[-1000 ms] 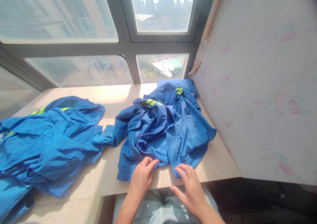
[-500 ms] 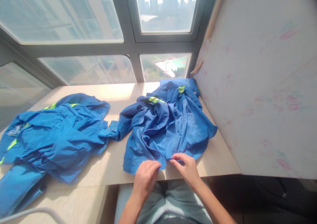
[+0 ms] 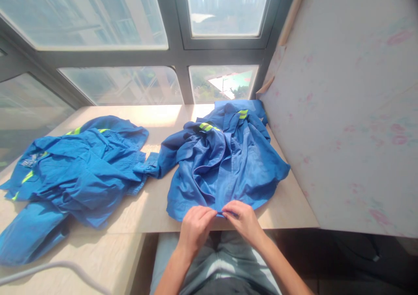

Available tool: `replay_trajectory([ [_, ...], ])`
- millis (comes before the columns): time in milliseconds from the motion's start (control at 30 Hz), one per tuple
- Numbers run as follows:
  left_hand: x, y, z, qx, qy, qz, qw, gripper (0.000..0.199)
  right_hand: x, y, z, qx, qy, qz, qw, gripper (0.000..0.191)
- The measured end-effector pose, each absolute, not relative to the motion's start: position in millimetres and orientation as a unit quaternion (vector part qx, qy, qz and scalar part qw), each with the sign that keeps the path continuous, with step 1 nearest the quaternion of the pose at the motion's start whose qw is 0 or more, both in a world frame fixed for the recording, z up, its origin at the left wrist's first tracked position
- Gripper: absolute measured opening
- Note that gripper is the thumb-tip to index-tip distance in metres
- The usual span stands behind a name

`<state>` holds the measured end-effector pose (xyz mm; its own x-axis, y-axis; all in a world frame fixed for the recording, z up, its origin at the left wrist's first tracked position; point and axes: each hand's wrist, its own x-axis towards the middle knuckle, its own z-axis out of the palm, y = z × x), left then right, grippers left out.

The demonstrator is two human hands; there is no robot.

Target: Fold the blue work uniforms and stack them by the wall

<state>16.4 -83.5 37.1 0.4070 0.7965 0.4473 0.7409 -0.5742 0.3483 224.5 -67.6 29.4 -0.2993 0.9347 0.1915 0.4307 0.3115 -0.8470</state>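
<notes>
A blue work jacket point(image 3: 248, 164) with yellow-green reflective strips lies front up on the wooden table, its collar toward the window. Its zipper point(image 3: 197, 173) is undone, and the zipper teeth curve down the left front panel. At the bottom hem, my left hand point(image 3: 197, 227) pinches the lower corner of the left front edge. Beside it my right hand point(image 3: 243, 219) pinches the lower corner of the right front edge. The fingertips of both hands nearly touch, and they hide the zipper's bottom end.
A second blue jacket point(image 3: 81, 169) lies crumpled on the left of the table point(image 3: 156, 212), near the first jacket's sleeve cuff. A grey tube point(image 3: 65, 265) crosses the lower left corner. Windows point(image 3: 120, 86) stand behind, and a floral-patterned wall point(image 3: 352, 112) borders the right side.
My hands have come closer together, bringing the two lower front corners of the jacket to meet. The whole view has shifted slightly.
</notes>
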Motion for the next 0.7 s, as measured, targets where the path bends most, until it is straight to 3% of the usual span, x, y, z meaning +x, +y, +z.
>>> replay_trajectory([
  [700,29,-80,33,0.841,0.466,0.262,0.079,0.029,231,-58,37,-0.414,-0.822,0.280,0.274,0.023],
])
